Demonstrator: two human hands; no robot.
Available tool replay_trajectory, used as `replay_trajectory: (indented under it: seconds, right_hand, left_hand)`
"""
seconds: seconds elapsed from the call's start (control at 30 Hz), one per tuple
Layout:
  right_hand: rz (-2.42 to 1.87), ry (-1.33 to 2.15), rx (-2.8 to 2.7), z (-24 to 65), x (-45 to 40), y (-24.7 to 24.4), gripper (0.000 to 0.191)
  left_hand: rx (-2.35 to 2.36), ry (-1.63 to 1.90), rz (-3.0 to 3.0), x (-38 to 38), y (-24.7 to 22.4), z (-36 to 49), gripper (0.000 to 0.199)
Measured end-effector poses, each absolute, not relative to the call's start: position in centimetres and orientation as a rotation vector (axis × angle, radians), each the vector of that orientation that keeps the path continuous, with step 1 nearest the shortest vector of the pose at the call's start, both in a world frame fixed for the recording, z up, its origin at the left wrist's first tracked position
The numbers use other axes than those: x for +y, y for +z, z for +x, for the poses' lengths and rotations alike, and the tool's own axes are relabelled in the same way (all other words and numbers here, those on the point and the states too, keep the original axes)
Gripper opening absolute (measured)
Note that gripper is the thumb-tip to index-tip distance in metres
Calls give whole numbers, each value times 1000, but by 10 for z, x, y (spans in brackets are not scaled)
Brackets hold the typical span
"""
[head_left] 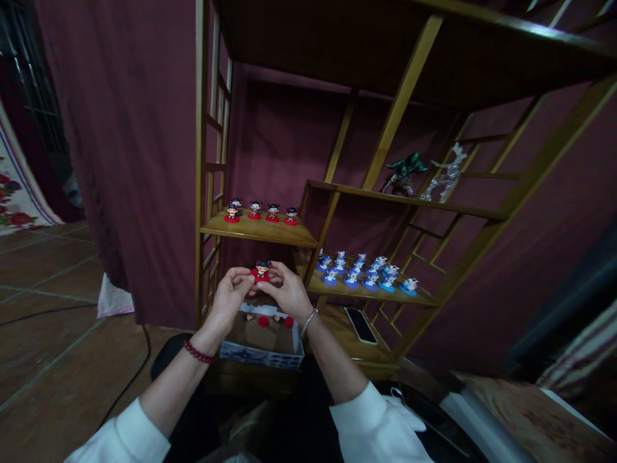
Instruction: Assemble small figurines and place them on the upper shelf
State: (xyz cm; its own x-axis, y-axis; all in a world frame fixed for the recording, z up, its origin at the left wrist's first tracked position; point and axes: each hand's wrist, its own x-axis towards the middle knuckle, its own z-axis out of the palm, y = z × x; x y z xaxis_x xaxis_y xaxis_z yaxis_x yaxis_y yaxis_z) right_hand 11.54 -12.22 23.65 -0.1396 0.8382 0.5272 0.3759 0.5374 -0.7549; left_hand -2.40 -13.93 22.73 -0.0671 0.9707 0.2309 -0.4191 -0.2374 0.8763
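Both my left hand (231,299) and my right hand (286,292) pinch a small chibi figurine on a red base (261,272) from either side, just below the front of a wooden shelf. Its base is largely hidden by my fingers. Under my hands sits an open cardboard box (263,352) with a printed side, holding small figurine parts and red round pieces. On the wooden shelf (260,233) above stand several matching red-based figurines (263,211), a little beyond my fingertips.
The bamboo-coloured shelf unit stands against a maroon curtain. Several blue-based figurines (366,273) fill a lower shelf to the right, with a phone (360,325) below them. A green figure (402,175) and a transparent figure (446,173) stand higher. A black cable (130,373) runs across the tiled floor.
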Motion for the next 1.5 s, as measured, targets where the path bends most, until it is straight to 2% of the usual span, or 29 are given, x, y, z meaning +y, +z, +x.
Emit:
replay_trajectory:
  seconds: [0.43,0.8,1.03,1.2,1.33,1.5]
  right_hand:
    - [-993,387,-1800,116,-115,286,52]
    - [-966,397,-1805,116,-96,315,61]
    - [-1034,389,-1801,114,-75,325,64]
    - [-990,507,-1814,110,-59,329,63]
    - [-1048,624,-1776,108,-48,332,68]
    - [-1167,606,-1783,109,-30,333,71]
  left_hand:
    - [810,1754,1322,-125,258,-32,21]
    - [1263,1914,2156,-118,280,-38,35]
    - [1119,2006,2219,-110,285,-34,36]
    - [1095,1967,2285,-101,285,-34,39]
    - [1314,1847,2507,-93,286,-35,39]
    - [1454,1743,2671,-84,288,-38,36]
